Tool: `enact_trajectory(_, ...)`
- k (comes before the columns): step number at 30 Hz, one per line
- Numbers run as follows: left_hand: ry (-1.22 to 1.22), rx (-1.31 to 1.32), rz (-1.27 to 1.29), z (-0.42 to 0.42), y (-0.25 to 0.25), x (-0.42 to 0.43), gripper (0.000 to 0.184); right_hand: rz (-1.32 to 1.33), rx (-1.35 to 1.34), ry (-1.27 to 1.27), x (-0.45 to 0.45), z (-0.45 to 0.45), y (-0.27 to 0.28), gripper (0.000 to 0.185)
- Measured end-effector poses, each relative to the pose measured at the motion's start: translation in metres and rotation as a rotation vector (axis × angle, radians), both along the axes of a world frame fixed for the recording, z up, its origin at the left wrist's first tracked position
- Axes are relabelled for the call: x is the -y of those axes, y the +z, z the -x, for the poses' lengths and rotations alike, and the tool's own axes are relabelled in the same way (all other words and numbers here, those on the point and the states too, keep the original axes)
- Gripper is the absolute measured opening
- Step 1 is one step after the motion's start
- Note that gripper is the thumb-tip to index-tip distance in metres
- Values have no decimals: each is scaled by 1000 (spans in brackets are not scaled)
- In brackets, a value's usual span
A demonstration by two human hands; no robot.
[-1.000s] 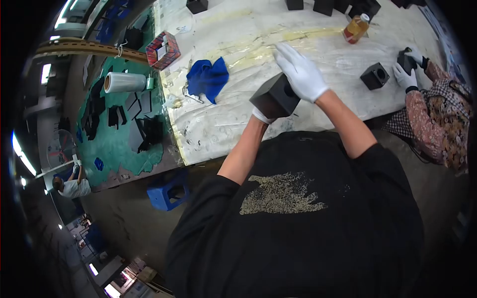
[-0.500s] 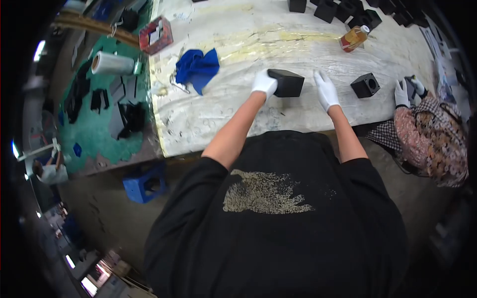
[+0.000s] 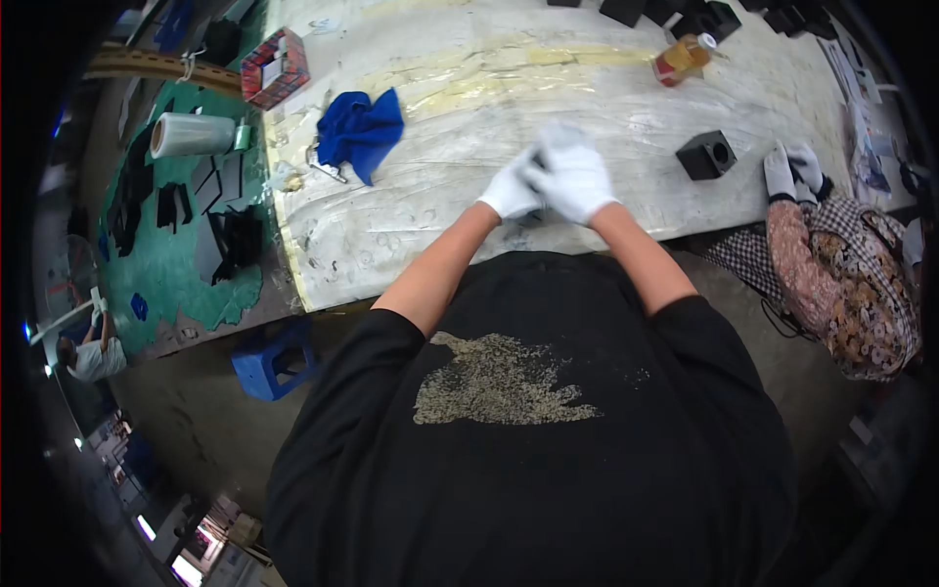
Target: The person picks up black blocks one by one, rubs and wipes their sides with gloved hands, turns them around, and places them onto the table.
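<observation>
White gloves cover both of my hands, which meet over the table near its front edge. My left hand [image 3: 512,189] is closed on a black box, its fingers partly hidden by the other hand. Only a dark sliver of the black box [image 3: 531,217] shows below the gloves. My right hand [image 3: 577,181] lies over the box and against the left hand; its fingers are smeared by motion. To the right stands another black box [image 3: 706,156] with a round hole in one face.
A blue cloth [image 3: 360,132], a patterned basket [image 3: 275,68] and a film roll [image 3: 192,135] are at left. A bottle [image 3: 684,60] lies near several black boxes at the back. A co-worker's gloved hands [image 3: 790,172] are at the right edge. A blue stool [image 3: 274,362] stands below.
My right hand has moved left onto the box and my left hand. The box, plainly visible before, is now mostly covered. The view has shifted slightly, and the co-worker's hands have moved.
</observation>
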State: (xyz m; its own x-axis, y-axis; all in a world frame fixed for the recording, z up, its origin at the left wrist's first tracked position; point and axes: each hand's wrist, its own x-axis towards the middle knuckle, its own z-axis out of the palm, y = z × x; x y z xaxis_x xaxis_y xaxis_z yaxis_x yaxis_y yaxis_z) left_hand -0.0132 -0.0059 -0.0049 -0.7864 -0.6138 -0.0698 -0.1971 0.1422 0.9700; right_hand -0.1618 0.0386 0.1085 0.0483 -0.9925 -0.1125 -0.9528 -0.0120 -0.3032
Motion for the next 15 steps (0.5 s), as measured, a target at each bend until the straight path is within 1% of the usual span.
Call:
enact_trajectory(1,-23,233,219,4,-23,1,86,206,-54,104,0,-13,-19,57)
enact_trajectory(2,-18,268,446,9,-21,-6,86,237,-74,85,13,-20,-24,55)
enact_trajectory(3,-7,301,672,16,-7,-9,86,267,-91,71,29,-18,-30,54)
enact_trajectory(4,65,322,530,18,26,-14,92,210,-73,27,40,-8,-37,56)
enact_trajectory(5,251,158,27,18,53,-17,99,161,-51,-15,54,-1,-43,59)
enact_trajectory(6,296,264,26,23,53,-19,101,122,-29,-53,63,0,-42,62)
enact_trajectory(7,346,374,24,29,53,-22,102,94,-126,-23,58,7,-40,62)
enact_trajectory(9,348,398,73,30,44,-23,95,49,-328,67,38,47,-34,60)
enact_trajectory(11,359,438,-9,25,53,-22,92,152,-422,72,3,57,-42,60)
enact_trajectory(12,328,438,-45,23,58,-20,91,180,-154,-124,-5,41,-30,64)
enact_trajectory(13,352,487,-9,25,58,-21,88,241,-216,-124,-10,26,-32,59)
enact_trajectory(14,368,318,310,28,11,-19,86,187,-90,-30,-4,9,-25,60)
enact_trajectory(15,316,286,681,27,-10,-17,86,130,35,55,1,-7,-18,60)
